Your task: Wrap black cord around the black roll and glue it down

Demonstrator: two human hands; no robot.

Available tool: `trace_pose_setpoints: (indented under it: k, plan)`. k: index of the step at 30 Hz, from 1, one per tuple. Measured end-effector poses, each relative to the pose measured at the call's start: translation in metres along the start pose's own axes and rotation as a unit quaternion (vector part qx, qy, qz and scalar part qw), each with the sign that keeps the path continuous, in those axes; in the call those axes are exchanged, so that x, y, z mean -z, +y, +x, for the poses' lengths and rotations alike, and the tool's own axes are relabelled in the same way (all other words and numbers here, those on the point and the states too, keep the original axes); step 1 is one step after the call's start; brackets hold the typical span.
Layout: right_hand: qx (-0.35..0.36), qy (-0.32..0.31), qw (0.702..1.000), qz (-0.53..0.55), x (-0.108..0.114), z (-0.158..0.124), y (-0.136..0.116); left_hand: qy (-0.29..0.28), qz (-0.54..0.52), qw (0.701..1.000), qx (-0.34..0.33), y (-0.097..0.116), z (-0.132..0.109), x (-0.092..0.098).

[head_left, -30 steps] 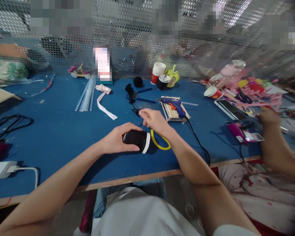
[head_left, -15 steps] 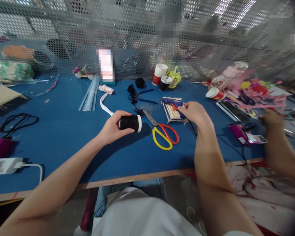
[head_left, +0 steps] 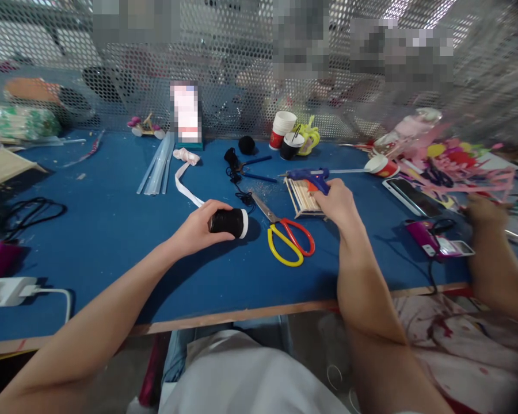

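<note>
My left hand [head_left: 201, 230] is wrapped round a black-covered paper cup [head_left: 227, 224] lying on its side, its white rim facing right. A pale ribbon [head_left: 183, 181] runs from behind that hand to a crumpled bundle. My right hand [head_left: 337, 201] grips the handle of a blue glue gun [head_left: 308, 175], whose nozzle points left and whose clear glue stick reaches out to the right. Beneath the gun lies a small rack of wooden sticks [head_left: 304, 198]. Between my hands rest scissors [head_left: 290, 238] with one red and one yellow handle, blades partly apart.
Pliers [head_left: 254, 169], black yarn [head_left: 246, 145] and stacked paper cups [head_left: 284, 129] stand farther back. Glue sticks [head_left: 157, 167] lie before a phone [head_left: 186, 118]. On the right are another phone [head_left: 412, 196], a purple device [head_left: 431, 237] and a co-worker's hand [head_left: 486, 213]. Perforated metal [head_left: 233, 75] borders the back.
The glue gun has turned level and its long glue stick now shows to the right. My right hand has shifted slightly down. The cup in my left hand is a little lower.
</note>
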State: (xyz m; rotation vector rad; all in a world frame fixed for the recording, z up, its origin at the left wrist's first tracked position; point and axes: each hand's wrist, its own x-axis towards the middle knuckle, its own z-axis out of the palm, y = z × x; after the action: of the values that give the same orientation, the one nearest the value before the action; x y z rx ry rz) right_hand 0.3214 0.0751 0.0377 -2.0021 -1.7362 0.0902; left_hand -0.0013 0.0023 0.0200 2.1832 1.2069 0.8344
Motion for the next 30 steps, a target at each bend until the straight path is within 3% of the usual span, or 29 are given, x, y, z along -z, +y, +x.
trace_pose_setpoints:
  k: [4,7,10,15,20,30]
  plan:
    - [-0.005,-0.008,0.98,0.201,0.009,-0.012,-0.013,0.0,-0.005,1.0,0.004,-0.001,0.0,0.001]
    - [0.026,-0.12,0.937,0.328,0.014,-0.025,-0.029,0.012,-0.01,1.0,-0.017,-0.003,0.001,0.002]
    - [0.05,-0.215,0.902,0.372,0.014,-0.039,-0.046,0.031,-0.007,0.999,-0.037,-0.008,0.002,0.004]
    - [0.104,-0.239,0.911,0.319,0.01,-0.059,-0.066,0.027,-0.01,0.999,-0.021,-0.016,0.003,0.007]
    - [0.175,-0.2,0.943,0.199,0.009,-0.068,-0.071,0.026,-0.036,0.999,0.018,-0.02,0.003,0.007]
    - [0.216,-0.189,0.946,0.148,0.01,-0.073,-0.075,0.026,-0.035,0.999,0.03,-0.02,0.003,0.007]
